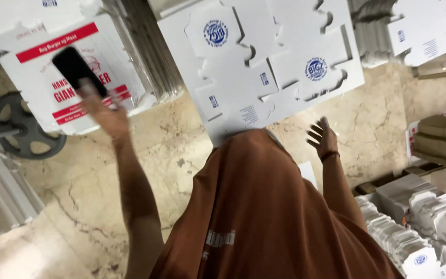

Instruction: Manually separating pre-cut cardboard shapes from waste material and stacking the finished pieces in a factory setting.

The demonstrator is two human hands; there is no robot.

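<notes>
Left hand (104,111) up, fingers closed around a slim black rectangular phone (78,70), held over the red-and-white printed cardboard box (37,98). The blurred grip looks loose; it could drop onto the marble floor (78,181). Right hand (322,138) spread open, empty, below flat white die-cut cardboard sheets (264,62).

one view only, worn on the head, looking steeply down over the brown shirt (264,217) to the marble floor (78,196). close to the body, with both arms reaching up into frame. tilted, so floor seams run aslant. flat white box blanks (264,62) along the top edge, folded boxes (424,232) at the lower right corner.
</notes>
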